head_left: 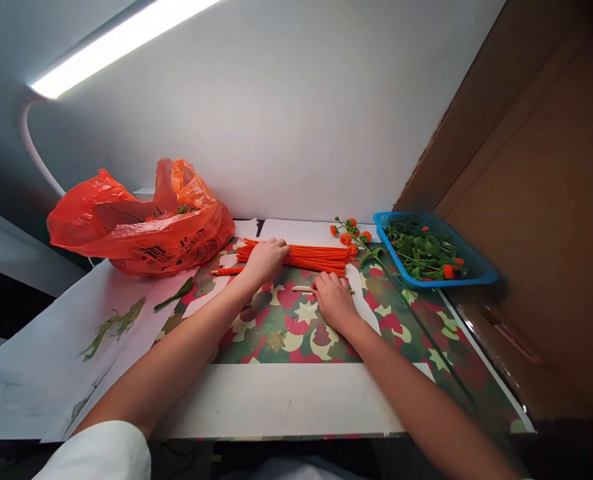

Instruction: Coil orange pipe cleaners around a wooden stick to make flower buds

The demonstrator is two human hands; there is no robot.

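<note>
A bundle of thin orange fuzzy stems, which look like pipe cleaners (pixel 316 257), lies crosswise on the patterned sheet (pixel 276 340). My left hand (pixel 269 259) is over the left part of this bundle, its fingers curled down onto the stems. An orange pencil-like stick (pixel 228 271) lies just left of that hand. Nearer to me, my right hand (pixel 333 299) is closed over a thin pale stick (pixel 302 289) whose two ends stick out at either side. Orange flowers on green stems (pixel 349 237) lie beyond the bundle's right end.
An orange plastic bag (pixel 146 230) stands at the left, with plant bits inside. Green fuzzy strips (pixel 174 294) and a pale green sprig (pixel 114 327) lie before it. At the right is a blue basket (pixel 444 283) of leaves and orange flowers, beside a cardboard wall (pixel 536 200).
</note>
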